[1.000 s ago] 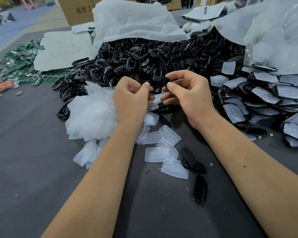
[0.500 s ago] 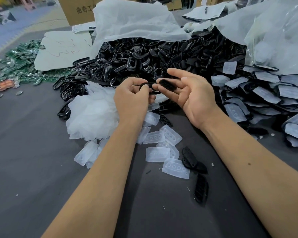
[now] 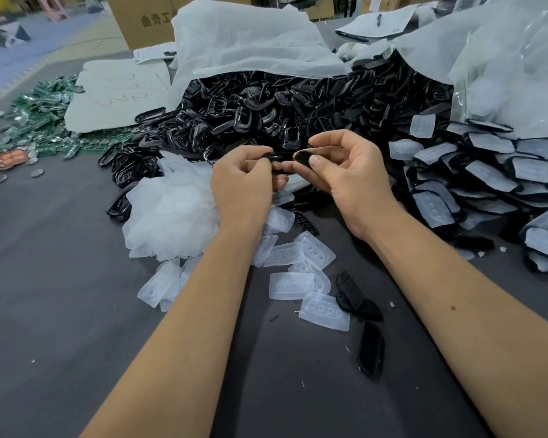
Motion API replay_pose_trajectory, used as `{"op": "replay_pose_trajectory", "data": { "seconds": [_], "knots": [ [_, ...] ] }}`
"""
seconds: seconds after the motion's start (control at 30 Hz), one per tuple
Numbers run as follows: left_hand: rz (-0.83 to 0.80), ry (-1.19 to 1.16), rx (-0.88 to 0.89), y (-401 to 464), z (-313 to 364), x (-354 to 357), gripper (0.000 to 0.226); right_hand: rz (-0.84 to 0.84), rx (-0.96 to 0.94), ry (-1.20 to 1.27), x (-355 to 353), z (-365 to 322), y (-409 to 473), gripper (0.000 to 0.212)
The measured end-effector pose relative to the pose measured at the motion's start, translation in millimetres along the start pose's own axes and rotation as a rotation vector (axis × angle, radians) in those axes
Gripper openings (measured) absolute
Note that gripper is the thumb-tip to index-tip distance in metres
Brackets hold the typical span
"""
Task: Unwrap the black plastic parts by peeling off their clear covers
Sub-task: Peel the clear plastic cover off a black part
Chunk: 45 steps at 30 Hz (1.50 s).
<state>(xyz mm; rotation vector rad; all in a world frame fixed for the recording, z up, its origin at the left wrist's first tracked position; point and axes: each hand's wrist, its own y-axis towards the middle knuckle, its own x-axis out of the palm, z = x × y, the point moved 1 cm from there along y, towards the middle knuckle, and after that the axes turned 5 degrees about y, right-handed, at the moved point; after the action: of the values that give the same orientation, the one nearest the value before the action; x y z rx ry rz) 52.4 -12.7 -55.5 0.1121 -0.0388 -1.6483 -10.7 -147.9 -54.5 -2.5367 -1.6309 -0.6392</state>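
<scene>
Black plastic part (image 3: 303,158) — small, oval, glossy — pinched between thumb and fingers of right hand (image 3: 345,175), raised above the middle of the grey tabletop (image 3: 51,279). Left hand (image 3: 244,181) curled close beside it, fingertips gripping a black ring-shaped frame piece (image 3: 274,157); whether any clear film sits between those fingers, cannot tell. Judged as mid-job, far from finished. Done so far: scattered translucent moulded covers (image 3: 301,270) lying near the front of the tabletop beneath the wrists, a heap of crumpled clear film (image 3: 171,216) to the left of them, a few bare black pieces (image 3: 371,350) set down toward the near edge. Left to do: a large stack of still-covered black parts (image 3: 487,181) along the right edge — each under its milky cover. Behind, toward the far edge, a big mound of loose black frames (image 3: 266,112) spilling from white plastic bags (image 3: 244,36). Green circuit boards (image 3: 35,134) at the far left corner.
</scene>
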Motion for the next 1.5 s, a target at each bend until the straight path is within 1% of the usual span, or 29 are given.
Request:
{"op": "replay_pose_trajectory", "data": {
  "seconds": [0.1,0.13,0.23,0.3,0.43,0.6,0.83,1.0,1.13,1.2,1.27,1.33,1.4,1.43,1.5],
  "knots": [
    [-0.014,0.006,-0.006,0.1,-1.4,0.2,0.033,0.067,-0.035,-0.076,-2.8,1.6,0.0,0.018],
    [-0.019,0.012,-0.008,0.0,-1.6,0.5,0.034,0.09,-0.053,-0.136,-3.6,2.0,-0.1,0.019],
    [-0.024,0.034,0.011,-1.1,-2.1,1.1,0.036,0.152,-0.17,-0.456,-5.1,3.4,0.1,0.016],
    [-0.023,0.051,0.031,-1.5,-1.5,1.6,0.037,0.169,-0.221,-0.556,-4.3,3.6,-0.8,0.013],
    [-0.021,0.093,0.045,-1.3,-0.5,2.7,0.04,0.142,-0.215,-0.51,-0.9,2.4,-2.5,0.011],
    [-0.054,0.087,0.047,-2.8,1.0,1.9,0.038,0.116,-0.195,-0.518,3.5,-0.4,-3.9,0.006],
    [-0.11,0.036,0.049,-3.2,0.3,2.5,0.036,0.206,-0.204,-0.646,2.0,0.4,-2.7,0.012],
    [-0.147,0.044,0.071,-1.2,-1.9,1.3,0.034,0.231,-0.207,-0.671,2.8,-1.1,-3.8,0.016],
    [-0.17,0.03,0.092,-0.7,-2.1,0.4,0.037,0.282,-0.23,-0.744,2.1,-1.7,-3.8,0.03],
    [-0.177,0.023,0.101,-0.1,-2.5,-0.1,0.037,0.274,-0.18,-0.709,-0.3,-1.8,-1.9,0.034],
    [-0.173,0.015,0.126,1.1,-2.3,-0.8,0.036,0.212,-0.126,-0.602,-0.3,-1.3,-0.6,0.024],
    [-0.159,-0.001,0.167,1.4,-1.5,-1.6,0.029,0.153,-0.089,-0.485,0.3,-1.1,-0.2,0.013],
    [-0.165,0.004,0.22,1.2,-1.7,-2.3,0.018,0.12,-0.046,-0.396,0.2,-2.8,0.2,0.013],
    [-0.173,0.021,0.244,1.5,-2.3,-2.5,0.016,0.103,-0.024,-0.355,-0.2,-4.0,0.4,0.014],
    [-0.196,0.025,0.262,3.0,-4.2,-3.4,0.019,0.063,0.009,-0.287,-1.2,-6.1,0.6,0.017]
  ]
}}
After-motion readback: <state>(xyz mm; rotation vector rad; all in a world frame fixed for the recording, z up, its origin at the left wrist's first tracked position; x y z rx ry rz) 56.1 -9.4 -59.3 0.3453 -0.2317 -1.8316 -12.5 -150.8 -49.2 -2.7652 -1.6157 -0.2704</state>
